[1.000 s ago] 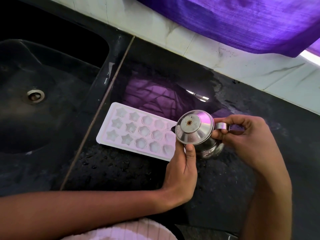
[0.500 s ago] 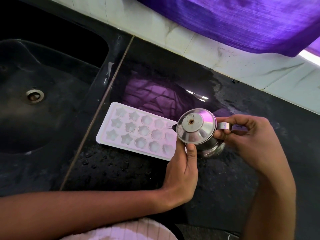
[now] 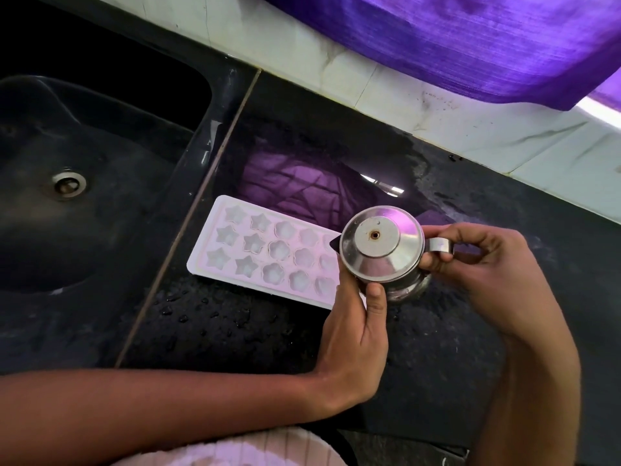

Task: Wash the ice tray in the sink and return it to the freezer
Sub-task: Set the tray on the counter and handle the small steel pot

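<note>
Left hand (image 3: 353,327) gripping the metal jug's (image 3: 383,250) lid rim, right hand (image 3: 477,270) pinching its handle, ice tray (image 3: 265,250) flat on the wet black counter (image 3: 235,331) beside the sink (image 3: 84,213).

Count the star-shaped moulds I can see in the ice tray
6 star moulds show in the ice tray, all at its sink-side end: two in the far row, two in the middle, two in the near row. The steel pot hides the tray's other end, so more may exist.
</note>
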A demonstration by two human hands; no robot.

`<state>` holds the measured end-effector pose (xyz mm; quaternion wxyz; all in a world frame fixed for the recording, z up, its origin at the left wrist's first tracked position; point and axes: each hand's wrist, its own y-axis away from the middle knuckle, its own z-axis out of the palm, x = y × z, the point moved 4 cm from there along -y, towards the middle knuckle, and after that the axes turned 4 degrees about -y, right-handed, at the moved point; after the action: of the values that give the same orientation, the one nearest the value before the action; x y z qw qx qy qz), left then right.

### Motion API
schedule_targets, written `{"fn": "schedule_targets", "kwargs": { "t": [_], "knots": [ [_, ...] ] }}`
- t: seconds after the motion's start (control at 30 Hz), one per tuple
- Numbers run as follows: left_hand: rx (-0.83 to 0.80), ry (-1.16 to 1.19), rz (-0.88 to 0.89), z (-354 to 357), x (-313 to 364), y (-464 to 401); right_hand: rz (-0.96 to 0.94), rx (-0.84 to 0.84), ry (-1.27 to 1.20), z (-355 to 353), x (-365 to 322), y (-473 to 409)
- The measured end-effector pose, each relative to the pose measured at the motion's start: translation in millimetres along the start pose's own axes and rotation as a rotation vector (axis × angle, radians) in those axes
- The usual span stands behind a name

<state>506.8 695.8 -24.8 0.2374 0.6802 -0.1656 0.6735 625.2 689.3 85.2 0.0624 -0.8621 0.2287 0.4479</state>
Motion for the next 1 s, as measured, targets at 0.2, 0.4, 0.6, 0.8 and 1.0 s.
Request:
{"fn": "schedule_targets", "kwargs": {
  "t": [0.2, 0.4, 0.6, 0.8, 1.0],
  "knots": [
    [-0.059, -0.041, -0.067, 2.7, -6.9, 9.3, 0.007, -0.048, 0.089, 1.1, -0.7, -0.4],
    [-0.066, -0.048, -0.074, 4.7, -10.4, 13.2, 0.024, -0.051, 0.130, 0.9, -0.5, 1.1],
    [-0.058, -0.053, -0.087, 5.5, -13.5, 14.9, 0.022, -0.043, 0.137, 0.4, -0.9, 4.3],
    [-0.070, -0.048, -0.071, 6.1, -16.4, 16.0, 0.027, -0.036, 0.137, 0.0, -1.5, 6.4],
    [-0.066, -0.031, -0.054, 6.5, -14.2, 16.4, 0.014, -0.039, 0.123, -1.1, -3.4, 8.0]
  ]
}}
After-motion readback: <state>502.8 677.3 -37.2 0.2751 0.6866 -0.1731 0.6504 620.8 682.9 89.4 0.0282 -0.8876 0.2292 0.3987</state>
